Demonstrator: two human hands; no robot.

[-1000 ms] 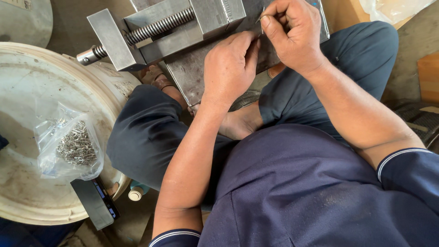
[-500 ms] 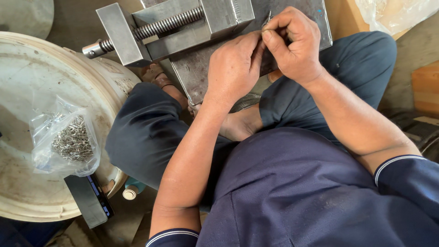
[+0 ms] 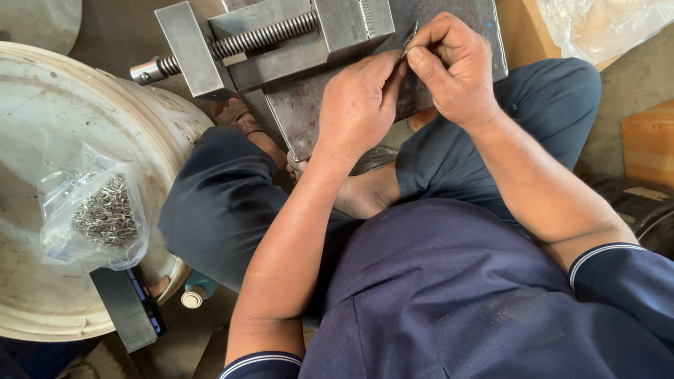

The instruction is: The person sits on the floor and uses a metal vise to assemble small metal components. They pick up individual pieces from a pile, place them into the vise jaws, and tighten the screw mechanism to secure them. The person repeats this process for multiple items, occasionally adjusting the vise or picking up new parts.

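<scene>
A small thin metal piece (image 3: 409, 38) is pinched between the fingertips of both hands, just beside the jaw of a steel bench vise (image 3: 281, 35). My left hand (image 3: 358, 105) rests palm down on the grey metal plate (image 3: 302, 112) under the vise, with its thumb and forefinger up at the piece. My right hand (image 3: 453, 67) curls over from the right and grips the same piece. The vise's threaded screw (image 3: 260, 38) runs out to the left. I sit cross-legged in dark blue clothes.
A large white round lid or drum top (image 3: 42, 210) stands at the left, with a clear plastic bag of small metal parts (image 3: 98, 210) on it. A dark flat device (image 3: 130, 309) leans at its edge. Another plastic bag (image 3: 604, 21) and a brown box (image 3: 646, 140) lie at the right.
The view has shifted, so the vise and hands sit lower in the frame. Both hands stay together at the vise jaw, pinching the small piece.
</scene>
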